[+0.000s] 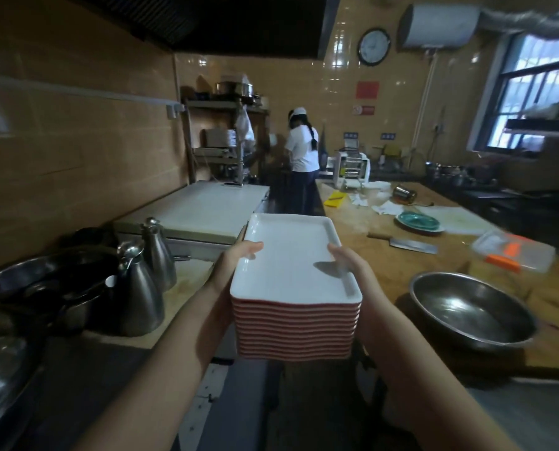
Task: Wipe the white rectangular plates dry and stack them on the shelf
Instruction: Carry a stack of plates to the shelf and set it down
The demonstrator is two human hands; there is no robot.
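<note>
One stack of plates (291,265), white tops, red-edged sides: held in the air before me, over the aisle between counter (190,278) and table (460,258). My left hand (235,260): clasps the stack's left side, thumb over the top rim. My right hand (349,266): clasps the right side, thumb on the top plate. One steel bowl (470,307): on the table, just right of the stack. Two jugs (156,258): on the counter. One shelf (222,138): far end, well apart from the plates.
</note>
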